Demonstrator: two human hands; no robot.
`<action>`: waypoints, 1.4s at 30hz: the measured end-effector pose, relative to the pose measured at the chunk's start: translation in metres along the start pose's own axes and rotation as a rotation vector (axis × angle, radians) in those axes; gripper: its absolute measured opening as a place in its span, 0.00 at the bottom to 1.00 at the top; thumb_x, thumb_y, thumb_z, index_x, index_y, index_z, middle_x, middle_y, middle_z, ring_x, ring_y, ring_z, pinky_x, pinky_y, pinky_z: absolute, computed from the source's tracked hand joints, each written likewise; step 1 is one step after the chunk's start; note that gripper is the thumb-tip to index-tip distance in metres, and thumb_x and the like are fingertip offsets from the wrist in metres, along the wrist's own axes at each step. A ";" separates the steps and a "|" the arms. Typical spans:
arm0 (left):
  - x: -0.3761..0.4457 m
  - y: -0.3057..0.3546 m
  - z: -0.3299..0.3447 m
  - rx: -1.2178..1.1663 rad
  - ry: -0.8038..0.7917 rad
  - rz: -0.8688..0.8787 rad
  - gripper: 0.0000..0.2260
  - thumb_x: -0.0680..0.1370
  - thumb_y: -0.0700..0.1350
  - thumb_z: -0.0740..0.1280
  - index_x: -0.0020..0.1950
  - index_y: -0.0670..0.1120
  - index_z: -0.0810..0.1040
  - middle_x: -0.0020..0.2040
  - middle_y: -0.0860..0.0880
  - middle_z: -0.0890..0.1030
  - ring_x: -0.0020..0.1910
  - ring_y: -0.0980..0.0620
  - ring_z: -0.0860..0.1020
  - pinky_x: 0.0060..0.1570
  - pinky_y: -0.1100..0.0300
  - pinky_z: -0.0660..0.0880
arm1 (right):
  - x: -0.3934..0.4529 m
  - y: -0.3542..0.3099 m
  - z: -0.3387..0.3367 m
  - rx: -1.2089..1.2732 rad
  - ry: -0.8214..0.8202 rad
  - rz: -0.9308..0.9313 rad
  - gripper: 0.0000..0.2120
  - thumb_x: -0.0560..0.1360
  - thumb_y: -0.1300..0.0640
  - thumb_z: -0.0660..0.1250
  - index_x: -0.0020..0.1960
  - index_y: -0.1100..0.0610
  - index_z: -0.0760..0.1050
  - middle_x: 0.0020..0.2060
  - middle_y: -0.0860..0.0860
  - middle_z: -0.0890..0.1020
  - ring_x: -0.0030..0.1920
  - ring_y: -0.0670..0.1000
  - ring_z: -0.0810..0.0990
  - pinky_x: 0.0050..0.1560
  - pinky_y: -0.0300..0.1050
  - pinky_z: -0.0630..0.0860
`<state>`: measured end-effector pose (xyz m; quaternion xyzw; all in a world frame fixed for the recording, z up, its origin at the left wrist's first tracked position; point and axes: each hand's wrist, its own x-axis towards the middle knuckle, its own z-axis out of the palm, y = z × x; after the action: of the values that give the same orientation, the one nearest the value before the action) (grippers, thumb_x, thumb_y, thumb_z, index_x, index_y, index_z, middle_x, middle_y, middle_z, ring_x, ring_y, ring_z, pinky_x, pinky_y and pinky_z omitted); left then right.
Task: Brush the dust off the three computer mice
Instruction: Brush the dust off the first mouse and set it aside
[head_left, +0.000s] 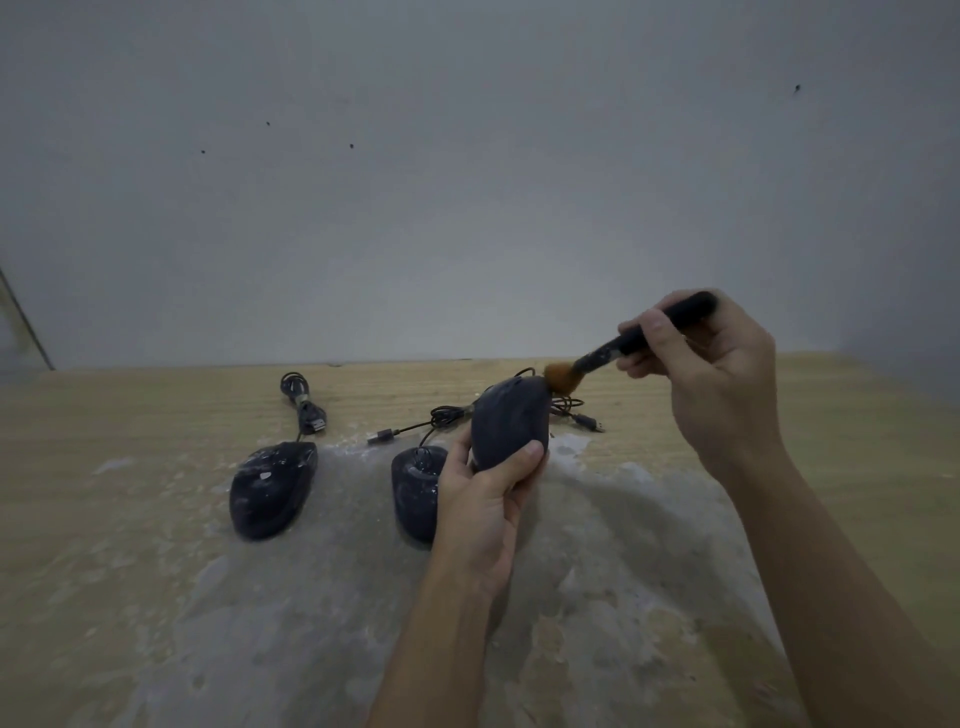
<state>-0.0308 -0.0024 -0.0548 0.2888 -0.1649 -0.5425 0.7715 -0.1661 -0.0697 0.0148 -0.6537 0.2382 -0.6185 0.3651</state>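
Above the dust-smeared pale wooden table (857, 467), the left hand (480, 499) is closed around a dark oval computer mouse (511, 426), lifted and tilted up, thumb and fingers clasping its near end. The right hand (711, 374) pinches a black-handled brush with brown bristles (623, 348), bristles touching the held mouse's far end. Two more dusty dark mice lie on the table: left mouse (272, 488), middle mouse (415, 493) partly behind the left hand, cables (304, 405) trailing back.

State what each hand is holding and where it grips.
The left hand holds a mouse by its near end, lifted off the table. The right hand holds a brush by its dark handle, bristles on the mouse's far end.
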 end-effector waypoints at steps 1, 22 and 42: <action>0.000 0.000 0.000 0.007 -0.002 0.001 0.29 0.66 0.27 0.67 0.66 0.40 0.69 0.57 0.40 0.77 0.53 0.45 0.79 0.45 0.58 0.81 | 0.000 0.000 -0.001 0.009 0.006 0.003 0.06 0.76 0.63 0.62 0.42 0.55 0.73 0.34 0.53 0.83 0.31 0.52 0.81 0.34 0.43 0.78; 0.002 -0.002 -0.002 0.132 -0.022 0.028 0.29 0.67 0.25 0.66 0.66 0.44 0.69 0.57 0.42 0.77 0.53 0.46 0.79 0.46 0.58 0.81 | 0.001 0.000 0.001 0.028 -0.060 0.045 0.05 0.77 0.60 0.62 0.43 0.57 0.74 0.34 0.53 0.82 0.30 0.53 0.80 0.31 0.41 0.76; 0.002 0.005 -0.008 0.418 -0.097 0.147 0.29 0.66 0.25 0.69 0.57 0.55 0.73 0.55 0.47 0.78 0.54 0.47 0.79 0.50 0.54 0.77 | -0.004 -0.002 0.013 -0.237 0.013 -0.148 0.04 0.77 0.58 0.62 0.43 0.53 0.72 0.35 0.50 0.81 0.31 0.44 0.79 0.34 0.33 0.74</action>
<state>-0.0218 -0.0009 -0.0582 0.4032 -0.3311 -0.4522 0.7234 -0.1537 -0.0634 0.0145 -0.7041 0.2632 -0.6155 0.2370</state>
